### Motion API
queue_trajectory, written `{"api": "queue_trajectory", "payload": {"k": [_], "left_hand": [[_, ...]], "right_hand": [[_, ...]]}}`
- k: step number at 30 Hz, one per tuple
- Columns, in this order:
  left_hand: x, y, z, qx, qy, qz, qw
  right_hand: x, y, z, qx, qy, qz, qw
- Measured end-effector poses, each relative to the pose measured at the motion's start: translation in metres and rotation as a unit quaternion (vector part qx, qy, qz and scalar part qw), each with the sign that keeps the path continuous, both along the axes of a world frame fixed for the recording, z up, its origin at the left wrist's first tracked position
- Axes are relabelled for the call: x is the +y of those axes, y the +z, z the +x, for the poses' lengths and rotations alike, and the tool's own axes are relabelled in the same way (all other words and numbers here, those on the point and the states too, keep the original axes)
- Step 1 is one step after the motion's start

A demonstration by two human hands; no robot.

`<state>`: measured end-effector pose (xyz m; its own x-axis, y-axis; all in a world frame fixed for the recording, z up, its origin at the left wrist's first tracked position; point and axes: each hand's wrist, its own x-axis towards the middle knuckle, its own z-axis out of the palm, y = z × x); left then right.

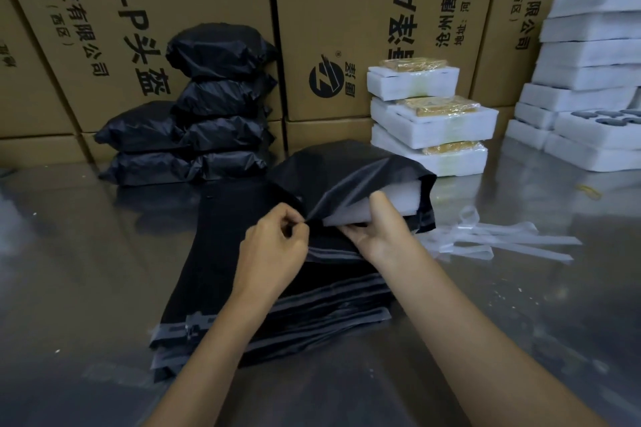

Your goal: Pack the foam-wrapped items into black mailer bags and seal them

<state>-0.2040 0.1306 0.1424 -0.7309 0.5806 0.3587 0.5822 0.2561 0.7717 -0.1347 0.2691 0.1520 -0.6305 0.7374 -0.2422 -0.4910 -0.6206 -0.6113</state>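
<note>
Flat bags: a stack of black mailers (277,305) lies nearest on the steel table (86,270).
Left hand (274,250): pinches the mailer flap's (350,191) corner.
Right hand (378,232): grips the open mailer bag (333,166) holding white foam (402,198).
Behind: sealed black bags (194,121) left, foam-wrapped items (430,118) right.

Two bare arms reach forward from the bottom of the view and come close together. The left hand (275,246) is curled up, with its thumb and first finger pinched tight together at the tips. The right hand (376,227) sits just beside it, palm turned inward. Its thumb points up and its fingers (350,230) point toward the left hand.
</note>
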Motion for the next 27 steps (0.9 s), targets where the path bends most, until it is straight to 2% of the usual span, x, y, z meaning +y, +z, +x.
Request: {"api": "queue_trajectory", "payload": {"k": [2,4,6,9,11,13,17,19,22,24,26,27], "left_hand": [[-0.002,0.003,0.006,0.003,0.015,-0.079,0.997],[0.003,0.002,0.014,0.049,0.035,-0.093,0.994],[0.008,0.007,0.017,0.105,0.066,-0.029,0.992],[0.005,0.012,0.017,0.102,-0.001,0.099,0.990],[-0.003,0.014,0.020,0.151,-0.065,0.097,0.982],[-0.012,0.011,0.021,0.175,-0.082,0.080,0.978],[-0.028,0.010,0.003,0.116,0.011,0.088,0.989],[-0.035,0.012,-0.001,0.106,0.046,0.096,0.989],[-0.038,0.012,0.011,0.130,0.044,0.095,0.986],[-0.038,0.010,0.022,0.148,0.031,0.086,0.985],[-0.036,0.009,0.024,0.143,0.029,0.083,0.986],[-0.036,0.010,0.023,0.137,0.035,0.089,0.986]], "right_hand": [[-0.011,0.002,-0.006,-0.016,-0.014,0.010,1.000],[-0.020,0.005,-0.010,-0.037,-0.005,0.013,0.999],[-0.029,0.009,-0.012,-0.038,0.024,0.014,0.999],[-0.031,0.015,-0.012,-0.010,0.034,0.010,0.999],[-0.025,0.022,-0.011,-0.009,0.029,0.005,1.000],[-0.020,0.024,-0.012,-0.009,0.021,-0.007,1.000],[-0.014,0.018,-0.014,-0.051,-0.008,-0.016,0.999],[-0.012,0.014,-0.012,-0.035,0.000,-0.035,0.999],[-0.007,0.011,-0.010,-0.032,0.010,0.026,0.999],[-0.003,0.016,-0.011,0.044,0.051,-0.052,0.996],[0.001,0.017,-0.012,0.024,0.062,-0.022,0.998],[-0.002,0.016,-0.010,0.012,0.032,0.004,0.999]]}}
